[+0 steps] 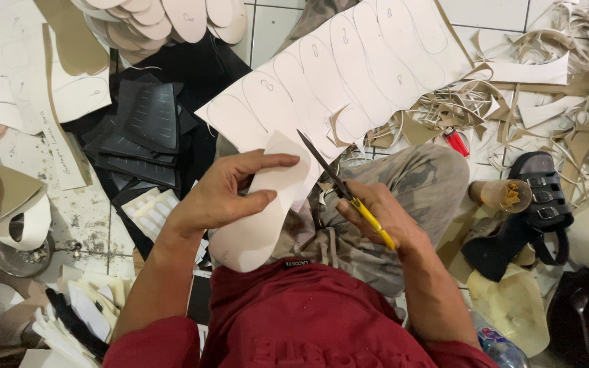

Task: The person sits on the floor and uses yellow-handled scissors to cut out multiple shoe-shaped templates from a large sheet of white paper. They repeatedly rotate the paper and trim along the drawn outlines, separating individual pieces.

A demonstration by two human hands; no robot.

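My left hand (pixel 230 194) grips a white sole-shaped cutout (pixel 260 215) that is still joined to a large white sheet (pixel 349 75) marked with several traced sole outlines. My right hand (pixel 383 215) holds scissors (pixel 339 184) with yellow handles and dark blades. The blades point up and left, and cut along the edge of the cutout where it meets the sheet. Both hands are over my lap, above camouflage trousers (pixel 417 184) and a red shirt (pixel 308 313).
A stack of black ribbed pieces (pixel 141 133) lies to the left. Cut white soles (pixel 172 20) are piled at top left. Tan offcut strips (pixel 567 82) litter the right, with a red lighter (pixel 456 141), a black sandal (pixel 536 204) and a glass (pixel 502 195).
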